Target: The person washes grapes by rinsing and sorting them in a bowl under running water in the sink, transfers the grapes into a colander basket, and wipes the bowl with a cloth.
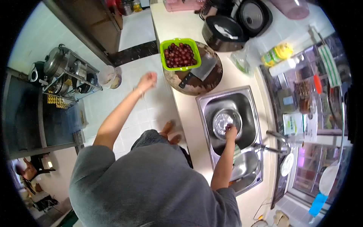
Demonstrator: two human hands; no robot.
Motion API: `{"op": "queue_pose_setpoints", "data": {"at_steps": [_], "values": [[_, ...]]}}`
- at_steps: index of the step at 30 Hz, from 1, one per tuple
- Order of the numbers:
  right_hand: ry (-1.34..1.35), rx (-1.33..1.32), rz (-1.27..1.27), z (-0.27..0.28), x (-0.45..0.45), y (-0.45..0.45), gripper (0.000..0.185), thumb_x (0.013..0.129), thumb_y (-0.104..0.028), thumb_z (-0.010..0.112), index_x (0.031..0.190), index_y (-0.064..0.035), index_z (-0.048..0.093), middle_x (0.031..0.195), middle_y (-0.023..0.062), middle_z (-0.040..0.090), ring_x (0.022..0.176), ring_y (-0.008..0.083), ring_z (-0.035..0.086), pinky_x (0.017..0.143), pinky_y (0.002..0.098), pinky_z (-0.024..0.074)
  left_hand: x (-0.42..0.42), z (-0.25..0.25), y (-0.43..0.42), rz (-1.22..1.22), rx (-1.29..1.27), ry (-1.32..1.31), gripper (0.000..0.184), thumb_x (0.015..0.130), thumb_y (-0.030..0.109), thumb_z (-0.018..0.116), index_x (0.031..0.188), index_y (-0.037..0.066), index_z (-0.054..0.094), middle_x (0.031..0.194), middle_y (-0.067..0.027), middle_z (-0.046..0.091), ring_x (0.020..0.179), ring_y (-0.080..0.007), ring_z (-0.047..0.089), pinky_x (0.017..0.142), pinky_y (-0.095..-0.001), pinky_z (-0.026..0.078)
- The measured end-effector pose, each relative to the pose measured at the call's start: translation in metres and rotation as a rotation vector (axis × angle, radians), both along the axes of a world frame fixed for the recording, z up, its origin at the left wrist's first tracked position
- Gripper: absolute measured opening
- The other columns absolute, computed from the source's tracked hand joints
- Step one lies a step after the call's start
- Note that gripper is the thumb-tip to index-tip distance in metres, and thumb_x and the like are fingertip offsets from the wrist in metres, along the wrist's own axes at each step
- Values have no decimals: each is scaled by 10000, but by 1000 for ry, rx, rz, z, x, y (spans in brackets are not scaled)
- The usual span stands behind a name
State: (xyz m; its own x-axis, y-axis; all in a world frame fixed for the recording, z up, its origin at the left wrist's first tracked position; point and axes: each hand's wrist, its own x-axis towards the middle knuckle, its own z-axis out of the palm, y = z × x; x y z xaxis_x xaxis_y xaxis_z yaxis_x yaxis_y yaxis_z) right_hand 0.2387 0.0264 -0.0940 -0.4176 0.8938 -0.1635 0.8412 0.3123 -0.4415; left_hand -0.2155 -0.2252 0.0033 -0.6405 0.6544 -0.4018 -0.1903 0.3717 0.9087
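Over the sink, my right hand (231,132) has its fingers closed on a small dark red fruit, like a grape (228,128). Right below it is a shiny round metal bowl (218,123), standing in the upper basin. My left hand (147,80) is raised above the floor, left of the counter. Its fingers look curled in, with some blur, and I see nothing in them. A bright green basket (162,56) full of dark red fruits (179,55) sits on a round wooden chopping board (213,81). Beside the basket lies a cleaver (204,70) with a black handle.
The steel double sink (202,108) has a faucet (278,143) on its right side. A dark cooker (223,36) stands at the counter's far end. To the left are a pot rack (72,75) and a white bucket (109,76) on the floor. Jars (287,100) line the window side.
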Motion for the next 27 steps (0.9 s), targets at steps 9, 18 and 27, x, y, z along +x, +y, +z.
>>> {"op": "queue_pose_setpoints", "data": {"at_steps": [9,18,27], "values": [[473,50,748,173,-214,-171,194,725,-84,622,901,-59,543,857,106,588,889,295,524,768,379,390,111,8,-45,-356,265,-720,437,864,365,505,1177,63,453,1031,-82,577,940,-169,562,784,-323,483],[551,83,690,151,-319,-223,329,721,-74,595,1040,-23,527,1021,179,538,963,348,481,848,438,362,-108,-39,-178,27,234,-68,214,814,166,594,1006,75,569,891,-39,622,772,-118,593,653,-259,496],[252,262,217,141,-241,-176,229,738,-26,576,966,-12,561,966,175,575,929,347,518,822,407,401,-366,-35,-262,78,-1091,903,570,706,420,634,1167,113,501,1116,-187,539,1061,-315,501,887,-386,394]]}}
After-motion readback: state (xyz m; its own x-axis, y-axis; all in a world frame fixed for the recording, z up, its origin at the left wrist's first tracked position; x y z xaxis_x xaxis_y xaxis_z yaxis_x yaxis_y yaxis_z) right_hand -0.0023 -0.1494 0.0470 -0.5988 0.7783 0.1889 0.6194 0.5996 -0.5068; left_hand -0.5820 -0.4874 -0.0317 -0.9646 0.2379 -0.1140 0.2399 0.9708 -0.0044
